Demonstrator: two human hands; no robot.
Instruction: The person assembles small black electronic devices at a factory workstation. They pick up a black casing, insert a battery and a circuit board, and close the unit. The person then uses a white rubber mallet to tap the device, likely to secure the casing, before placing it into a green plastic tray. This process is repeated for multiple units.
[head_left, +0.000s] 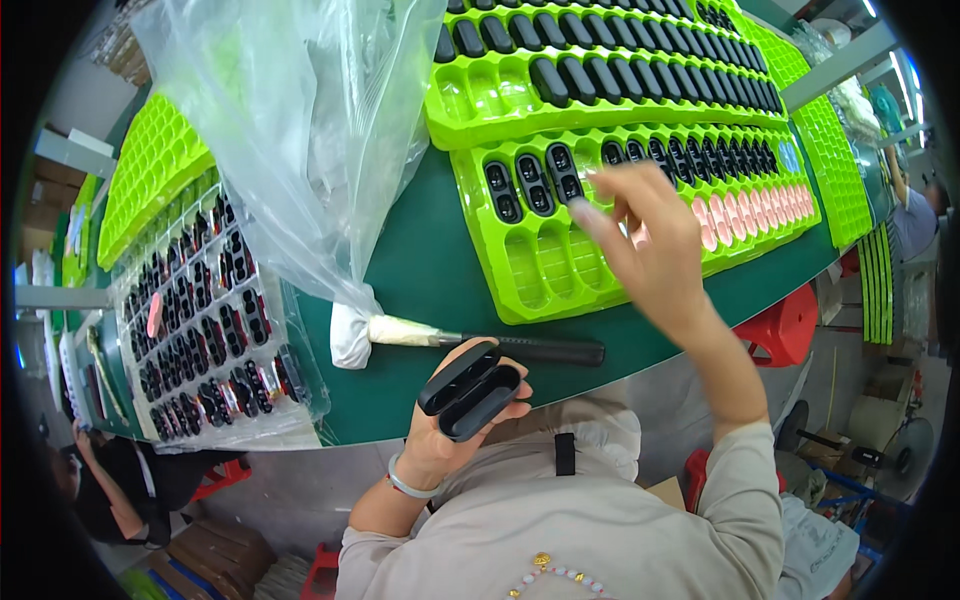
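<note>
My left hand is wrapped round a black earbud charging case, held in front of my body with its lid raised and the inside hollow. Over the green tray hovers my right hand, thumb and index finger apart, with nothing visible between them. Closest to its fingertips is a row of black two-well inserts, partly covered by the hand. Pink oval pieces fill the tray's nearer row to the right, while several pockets at its left are bare.
Behind stands a second green tray of closed black cases. A hammer with a wrapped head lies on the green table. A clear plastic bag hangs at left above a tray of black and red parts. Red stools stand nearby.
</note>
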